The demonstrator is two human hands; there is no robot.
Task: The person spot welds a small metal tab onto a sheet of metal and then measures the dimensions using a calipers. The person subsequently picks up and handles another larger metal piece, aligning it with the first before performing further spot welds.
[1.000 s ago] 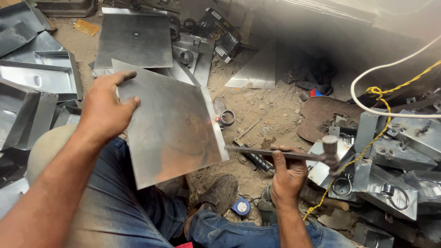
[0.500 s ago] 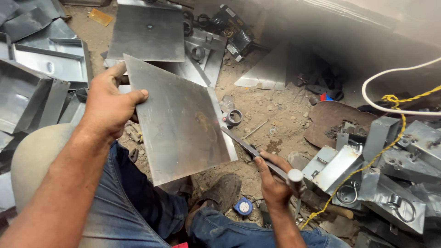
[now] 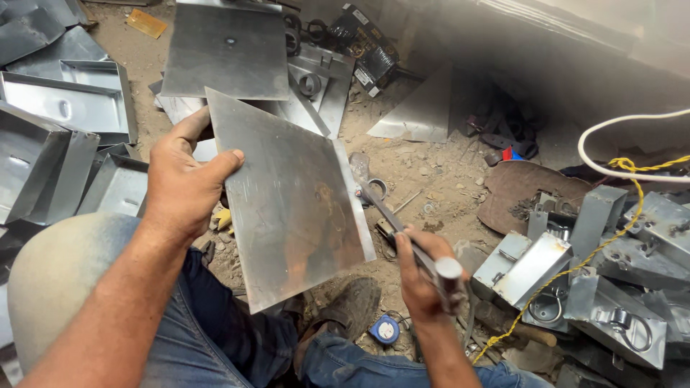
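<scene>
The left hand grips a square sheet-metal plate by its upper left edge, thumb laid across the face and fingers curled behind, so that the plate stands tilted above the person's knees, its lower corner hanging over the jeans and a dark shoe. The plate's surface is dull grey with a rusty brown stain near the middle. The right hand is closed around a slim metal hammer, held near the head end; the round head sits just above the knuckles, and the flat handle runs up and to the left until its far end lies just beside the plate's right edge. Below that hand a small blue tape measure lies on the dirt floor. To the left, folded sheet-metal trays are stacked; another flat plate lies beyond the held one. On the right, a heap of grey metal boxes with ring fittings is crossed by a yellow cord, and a white cable loops above it.
</scene>
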